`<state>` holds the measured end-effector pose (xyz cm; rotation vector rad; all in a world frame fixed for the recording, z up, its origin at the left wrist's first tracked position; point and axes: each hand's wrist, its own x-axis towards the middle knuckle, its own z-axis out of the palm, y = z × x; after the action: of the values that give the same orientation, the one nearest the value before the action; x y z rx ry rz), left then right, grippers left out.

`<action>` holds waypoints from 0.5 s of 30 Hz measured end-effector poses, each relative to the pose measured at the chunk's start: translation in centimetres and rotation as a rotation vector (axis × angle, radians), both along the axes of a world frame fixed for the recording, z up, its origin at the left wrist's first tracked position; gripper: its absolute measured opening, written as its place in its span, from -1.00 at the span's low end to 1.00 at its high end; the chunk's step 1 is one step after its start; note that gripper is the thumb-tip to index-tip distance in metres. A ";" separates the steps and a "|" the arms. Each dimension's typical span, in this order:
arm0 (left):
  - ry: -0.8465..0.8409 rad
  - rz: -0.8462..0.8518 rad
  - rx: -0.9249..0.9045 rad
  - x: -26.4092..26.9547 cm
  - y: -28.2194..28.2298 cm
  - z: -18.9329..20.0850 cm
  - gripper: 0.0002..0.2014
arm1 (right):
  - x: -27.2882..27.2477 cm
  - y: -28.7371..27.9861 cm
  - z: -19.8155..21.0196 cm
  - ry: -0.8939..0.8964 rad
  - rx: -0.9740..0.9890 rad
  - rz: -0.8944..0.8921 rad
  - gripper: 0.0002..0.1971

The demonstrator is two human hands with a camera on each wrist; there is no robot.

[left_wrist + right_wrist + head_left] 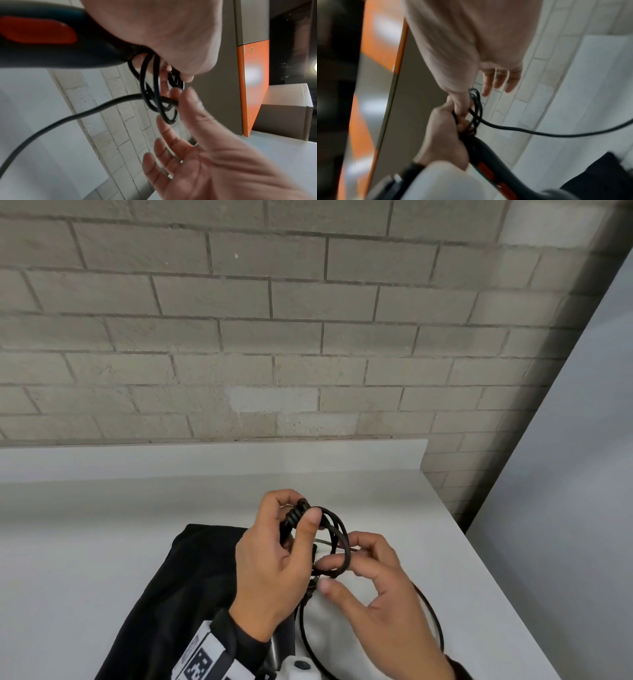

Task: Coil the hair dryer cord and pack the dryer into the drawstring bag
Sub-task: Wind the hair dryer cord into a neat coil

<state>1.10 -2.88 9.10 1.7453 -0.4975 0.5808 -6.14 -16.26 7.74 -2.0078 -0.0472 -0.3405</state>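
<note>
Grey brick wall [239,320] rises behind the white worktop [85,525], whose raised back lip meets the bricks and whose right edge slants from the far corner toward the near right, with a pale panel [565,474] beyond it; bare white surface lies open to the left and behind the hands. On the near part of the worktop lies the black fabric drawstring bag [191,570], spread flat beneath the left forearm. Over it the left hand [274,563] is clamped, fingers and thumb curled, round several turns of the thin black rubber cord [337,537] bunched at the end of the dark hair dryer handle with orange buttons [37,40], which runs back under the wrist. Just to the right, touching the same coil, the right hand [380,587] pinches one loop between thumb and forefinger while its other fingers [164,148] stay spread and loose. From the coil a slack length of cord curves down past the right wrist toward the near edge.
</note>
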 end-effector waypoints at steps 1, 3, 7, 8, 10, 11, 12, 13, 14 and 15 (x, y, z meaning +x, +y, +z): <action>0.015 -0.008 -0.010 0.0 -0.1 0.0 -0.73 | 0.0 0.3 -0.6 -0.049 -0.026 -0.063 -0.73; 0.016 -0.011 0.000 -0.1 -0.3 -0.2 -0.73 | -0.1 0.6 -1.1 -0.135 -0.036 -0.122 -0.71; -0.021 0.037 0.043 -0.1 -0.4 -0.3 -0.77 | -0.4 0.9 -0.8 -0.217 0.029 -0.130 -0.71; -0.025 0.053 0.049 -0.1 -0.4 -0.4 -0.78 | -0.5 1.0 -0.6 -0.214 0.048 -0.144 -0.69; -0.041 0.089 0.077 -0.1 -0.5 -0.3 -0.76 | -0.8 1.0 -0.3 -0.203 0.123 -0.186 -0.61; -0.054 0.109 0.096 -0.1 -0.5 -0.3 -0.76 | -0.8 0.9 -0.2 -0.199 0.164 -0.196 -0.57; -0.067 0.128 0.115 -0.2 -0.5 -0.2 -0.77 | -0.9 0.7 0.0 -0.201 0.212 -0.182 -0.55; -0.076 0.143 0.131 -0.2 -0.5 -0.1 -0.77 | -0.9 0.6 0.2 -0.198 0.276 -0.129 -0.55; -0.083 0.156 0.144 -0.3 -0.5 0.0 -0.77 | -1.0 0.4 0.6 -0.180 0.365 -0.048 -0.56; -0.084 0.166 0.153 -0.2 -0.5 0.0 -0.76 | -1.1 0.3 1.1 -0.141 0.479 0.039 -0.57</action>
<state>0.86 -3.37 9.09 1.9260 -0.4678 0.7524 -7.27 -15.97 8.83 -1.5059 -0.0844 -0.4243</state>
